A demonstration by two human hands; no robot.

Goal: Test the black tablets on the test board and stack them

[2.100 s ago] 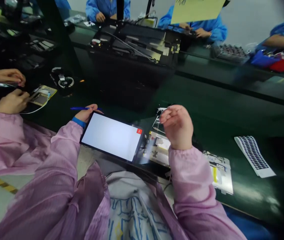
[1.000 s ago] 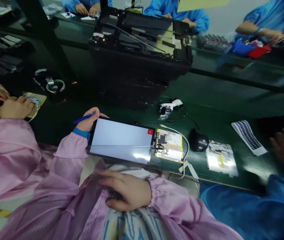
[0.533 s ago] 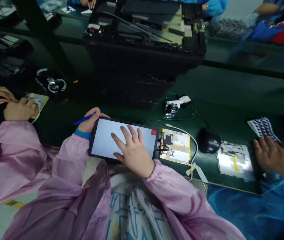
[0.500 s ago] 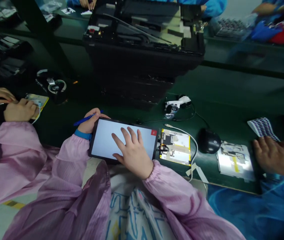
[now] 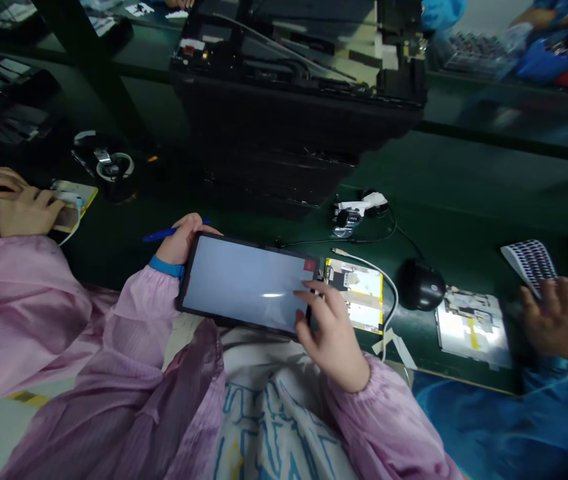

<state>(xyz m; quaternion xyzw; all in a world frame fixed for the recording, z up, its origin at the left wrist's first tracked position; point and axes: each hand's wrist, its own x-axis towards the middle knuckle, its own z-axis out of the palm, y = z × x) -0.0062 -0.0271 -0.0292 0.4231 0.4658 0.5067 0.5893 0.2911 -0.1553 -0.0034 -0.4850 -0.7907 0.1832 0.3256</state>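
A tablet with a lit pale screen and a red square at its top right corner rests on the table's near edge. My left hand grips its left end and also holds a blue pen between the fingers. My right hand is at the tablet's right end, fingers curled on the edge near the red square. Just right of the tablet lies an open yellow-framed board with a white cable beside it.
A black mouse, a silver panel and a dotted sticker sheet lie to the right, where a blue-sleeved person's hand rests. Another pink-sleeved person's hands work at left. A big black machine stands behind.
My right hand slid from lying flat on the screen's middle to the tablet's right edge, fingers now curled there. The screen looks dimmer. My left hand stayed put.
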